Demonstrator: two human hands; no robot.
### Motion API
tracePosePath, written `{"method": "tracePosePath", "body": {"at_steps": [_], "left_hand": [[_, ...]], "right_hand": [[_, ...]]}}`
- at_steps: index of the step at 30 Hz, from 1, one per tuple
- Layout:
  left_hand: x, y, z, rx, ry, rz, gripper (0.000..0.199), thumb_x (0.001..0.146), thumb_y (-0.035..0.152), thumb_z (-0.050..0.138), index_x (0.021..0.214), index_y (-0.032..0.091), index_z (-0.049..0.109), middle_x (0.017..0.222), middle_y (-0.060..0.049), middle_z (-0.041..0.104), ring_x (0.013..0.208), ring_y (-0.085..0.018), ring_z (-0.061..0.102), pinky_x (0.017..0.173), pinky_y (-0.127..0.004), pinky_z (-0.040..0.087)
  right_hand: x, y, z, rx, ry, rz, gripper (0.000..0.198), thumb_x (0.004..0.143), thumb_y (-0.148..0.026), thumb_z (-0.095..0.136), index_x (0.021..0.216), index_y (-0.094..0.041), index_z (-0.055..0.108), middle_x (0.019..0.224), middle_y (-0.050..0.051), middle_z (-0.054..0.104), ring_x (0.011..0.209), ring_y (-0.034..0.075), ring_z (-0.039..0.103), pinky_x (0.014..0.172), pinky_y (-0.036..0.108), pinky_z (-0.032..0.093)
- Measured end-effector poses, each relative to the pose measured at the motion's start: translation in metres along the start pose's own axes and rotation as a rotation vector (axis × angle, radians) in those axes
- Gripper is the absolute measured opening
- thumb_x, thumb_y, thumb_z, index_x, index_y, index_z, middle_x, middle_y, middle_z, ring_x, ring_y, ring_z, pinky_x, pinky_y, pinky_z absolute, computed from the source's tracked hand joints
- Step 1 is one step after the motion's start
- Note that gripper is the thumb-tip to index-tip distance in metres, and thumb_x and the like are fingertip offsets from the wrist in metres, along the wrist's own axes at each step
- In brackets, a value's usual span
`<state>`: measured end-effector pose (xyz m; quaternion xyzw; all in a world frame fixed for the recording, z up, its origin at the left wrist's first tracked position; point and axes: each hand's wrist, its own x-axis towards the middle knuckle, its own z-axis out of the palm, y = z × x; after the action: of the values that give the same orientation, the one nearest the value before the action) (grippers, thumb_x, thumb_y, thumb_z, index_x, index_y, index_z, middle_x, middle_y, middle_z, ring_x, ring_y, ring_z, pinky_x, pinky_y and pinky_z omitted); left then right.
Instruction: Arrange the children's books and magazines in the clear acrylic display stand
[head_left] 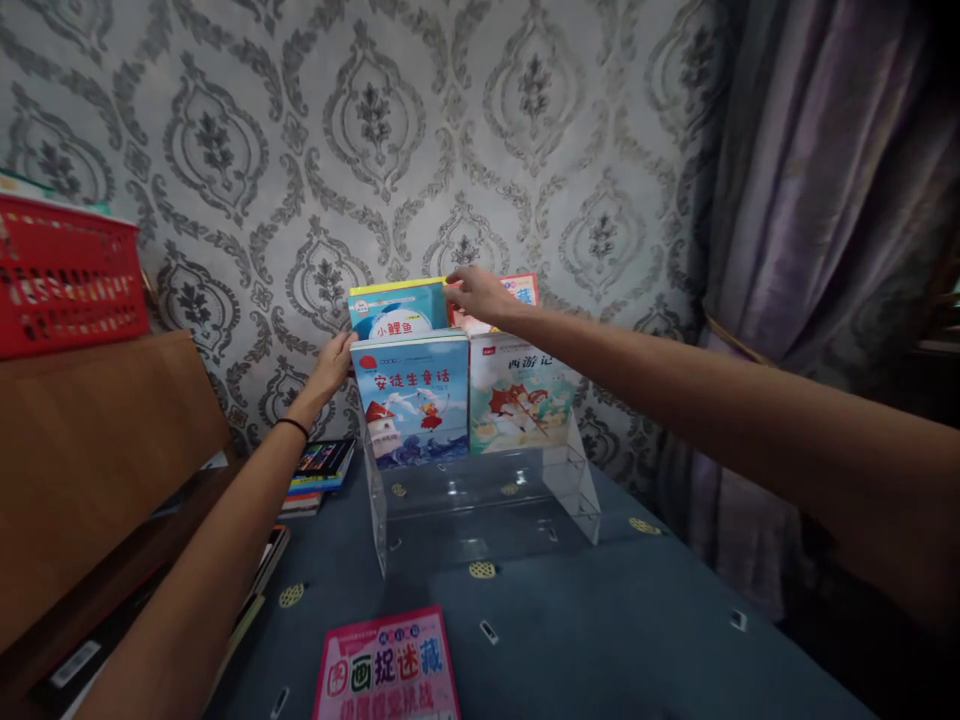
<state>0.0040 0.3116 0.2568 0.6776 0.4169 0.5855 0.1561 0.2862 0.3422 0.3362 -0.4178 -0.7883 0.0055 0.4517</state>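
A clear acrylic book stand (pixel 480 490) on the table holds picture books in stepped rows. In the back row is a blue picture book (pixel 397 310) with a yellow top edge. My left hand (pixel 331 365), wearing a dark wrist band, closes on its left edge. Across the stand, my right hand (pixel 480 295) pinches its top right corner and partly covers a red-edged book (pixel 521 289) alongside. In front stand a blue book with a sea scene (pixel 416 400) and a pale green illustrated book (pixel 521 405). The stand's lower front tiers hold no book.
A pink book (pixel 386 665) lies flat at the table's near edge. Left of the stand are stacked books (pixel 319 475). A red basket (pixel 71 275) sits on a wooden box (pixel 105 430) at far left. Behind is a patterned wall, with a grey curtain (pixel 787 250) at right.
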Motion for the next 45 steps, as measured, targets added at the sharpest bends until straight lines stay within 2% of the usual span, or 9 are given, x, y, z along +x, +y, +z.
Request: {"method": "tracePosePath", "body": {"at_steps": [6,11,15,18,20,23,27,32,45], "left_hand": [[-0.055,0.003,-0.011,0.150,0.263,-0.051,0.033,0.092,0.049,0.043,0.099,0.019,0.056,0.096,-0.007,0.066,0.089,-0.019,0.062,0.071,-0.028,0.051],[-0.153,0.006,-0.011,0.225,0.306,-0.088,0.042,0.094,0.053,0.037,0.104,0.019,0.059,0.104,-0.010,0.070,0.102,-0.024,0.064,0.088,-0.038,0.052],[-0.260,-0.016,-0.001,0.334,0.168,-0.163,0.041,0.096,0.051,0.039,0.114,0.021,0.061,0.117,-0.009,0.070,0.115,-0.025,0.063,0.103,-0.044,0.049],[-0.335,-0.050,0.002,0.451,0.010,-0.184,0.040,0.097,0.045,0.041,0.123,0.023,0.062,0.125,-0.009,0.069,0.118,-0.025,0.065,0.099,-0.042,0.054],[-0.374,-0.065,0.001,0.528,-0.138,-0.118,0.039,0.095,0.041,0.047,0.127,0.025,0.063,0.129,-0.009,0.068,0.122,-0.025,0.063,0.100,-0.041,0.055],[-0.412,-0.058,-0.002,0.628,-0.247,-0.074,0.041,0.095,0.036,0.049,0.133,0.024,0.060,0.135,-0.010,0.065,0.127,-0.026,0.060,0.106,-0.045,0.051],[-0.417,-0.029,-0.008,0.640,-0.315,-0.138,0.038,0.098,0.032,0.044,0.130,0.022,0.060,0.135,-0.012,0.064,0.128,-0.025,0.058,0.109,-0.047,0.047],[-0.410,-0.023,-0.011,0.670,-0.355,-0.156,0.039,0.099,0.033,0.043,0.133,0.018,0.056,0.141,-0.014,0.059,0.135,-0.027,0.051,0.115,-0.050,0.040],[-0.409,-0.041,-0.016,0.727,-0.304,-0.201,0.041,0.101,0.026,0.033,0.135,0.017,0.054,0.145,-0.013,0.057,0.139,-0.025,0.049,0.115,-0.051,0.039]], "right_hand": [[-0.092,-0.039,-0.003,-0.128,0.167,-0.397,0.030,0.100,-0.027,0.045,0.122,-0.014,0.061,0.124,0.015,0.066,0.120,0.028,0.057,0.106,0.044,0.042],[-0.212,-0.055,0.030,-0.030,0.047,-0.702,0.031,0.101,-0.017,0.039,0.124,-0.016,0.059,0.128,0.014,0.065,0.124,0.024,0.056,0.104,0.043,0.046],[-0.309,-0.046,0.095,-0.009,-0.258,-0.649,0.030,0.102,-0.031,0.045,0.126,-0.020,0.060,0.130,0.011,0.067,0.124,0.022,0.058,0.104,0.039,0.048],[-0.363,-0.037,0.139,-0.024,-0.531,-0.690,0.036,0.102,-0.044,0.046,0.131,-0.027,0.058,0.135,0.006,0.066,0.124,0.018,0.061,0.103,0.032,0.049],[-0.387,-0.038,0.150,0.019,-0.651,-0.695,0.037,0.104,-0.039,0.041,0.137,-0.027,0.055,0.138,0.005,0.064,0.129,0.017,0.058,0.107,0.033,0.046],[-0.406,-0.048,0.141,0.075,-0.717,-0.531,0.054,0.101,-0.047,0.047,0.147,-0.020,0.047,0.149,0.012,0.053,0.140,0.024,0.047,0.117,0.045,0.036],[-0.406,-0.051,0.131,0.073,-0.760,-0.315,0.052,0.102,-0.042,0.044,0.147,-0.018,0.048,0.151,0.014,0.049,0.143,0.027,0.042,0.120,0.050,0.028],[-0.405,-0.034,0.138,-0.018,-0.732,-0.139,0.057,0.103,-0.046,0.035,0.149,-0.014,0.044,0.155,0.017,0.042,0.146,0.029,0.037,0.120,0.056,0.027],[-0.398,-0.050,0.139,-0.126,-0.712,-0.121,0.053,0.101,-0.040,0.042,0.142,-0.008,0.052,0.155,0.019,0.042,0.148,0.030,0.033,0.120,0.055,0.026]]}}
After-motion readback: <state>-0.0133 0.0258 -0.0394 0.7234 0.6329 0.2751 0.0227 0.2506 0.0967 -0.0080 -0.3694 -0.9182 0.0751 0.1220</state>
